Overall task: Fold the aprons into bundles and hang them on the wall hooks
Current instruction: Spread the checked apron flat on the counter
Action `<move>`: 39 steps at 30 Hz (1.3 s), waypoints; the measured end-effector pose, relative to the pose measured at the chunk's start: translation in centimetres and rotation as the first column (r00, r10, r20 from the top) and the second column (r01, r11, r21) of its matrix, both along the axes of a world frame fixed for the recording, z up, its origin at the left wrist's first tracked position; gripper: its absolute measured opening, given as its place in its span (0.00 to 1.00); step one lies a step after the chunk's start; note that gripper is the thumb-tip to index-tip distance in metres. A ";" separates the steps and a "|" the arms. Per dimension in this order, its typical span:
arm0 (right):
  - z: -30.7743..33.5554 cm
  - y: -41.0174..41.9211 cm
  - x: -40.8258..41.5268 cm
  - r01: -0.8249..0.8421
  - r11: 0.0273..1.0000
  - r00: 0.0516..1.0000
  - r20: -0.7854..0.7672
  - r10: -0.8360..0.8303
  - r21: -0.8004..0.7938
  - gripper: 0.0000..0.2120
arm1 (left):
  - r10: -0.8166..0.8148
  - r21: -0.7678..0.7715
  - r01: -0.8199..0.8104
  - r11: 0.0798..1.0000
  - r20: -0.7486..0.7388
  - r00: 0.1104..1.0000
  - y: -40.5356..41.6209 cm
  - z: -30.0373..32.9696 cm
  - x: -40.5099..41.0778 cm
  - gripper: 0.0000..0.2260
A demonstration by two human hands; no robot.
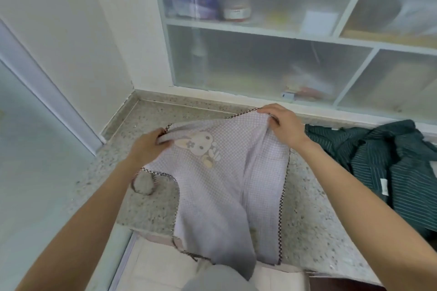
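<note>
A pale lilac checked apron with a cartoon rabbit print and dark checked trim lies spread on the speckled stone counter, its lower end hanging over the front edge. My left hand grips its far left corner. My right hand pinches the far right corner, lifted a little off the counter. A strap loop of the apron rests by my left wrist. A second, dark green striped apron lies crumpled at the right. No wall hooks are in view.
A cabinet with frosted glass doors stands along the back of the counter, with blurred jars and packets behind the glass. A white wall closes the left corner. A pale door or panel runs down the left side.
</note>
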State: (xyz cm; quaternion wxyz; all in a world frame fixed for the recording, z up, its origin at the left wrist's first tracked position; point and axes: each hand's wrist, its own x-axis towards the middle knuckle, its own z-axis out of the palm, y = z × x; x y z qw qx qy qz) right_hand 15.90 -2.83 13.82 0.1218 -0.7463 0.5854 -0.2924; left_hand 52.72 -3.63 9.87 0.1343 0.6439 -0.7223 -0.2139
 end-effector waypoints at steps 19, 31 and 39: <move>-12.4 -9.4 4.0 0.113 0.946 0.865 -0.499 0.057 0.304 0.27 | -0.233 -0.143 0.263 0.954 0.196 0.953 -11.9 -10.7 -7.0 0.23; -22.0 7.8 7.5 0.422 0.779 0.905 -0.268 -0.330 0.463 0.26 | -0.707 0.308 0.662 0.683 0.050 0.706 -9.1 -18.3 -11.7 0.34; -23.5 5.3 3.4 0.155 0.775 0.927 -0.362 0.100 0.612 0.41 | -0.539 0.373 0.443 0.815 0.209 0.816 -7.8 -18.6 -5.5 0.39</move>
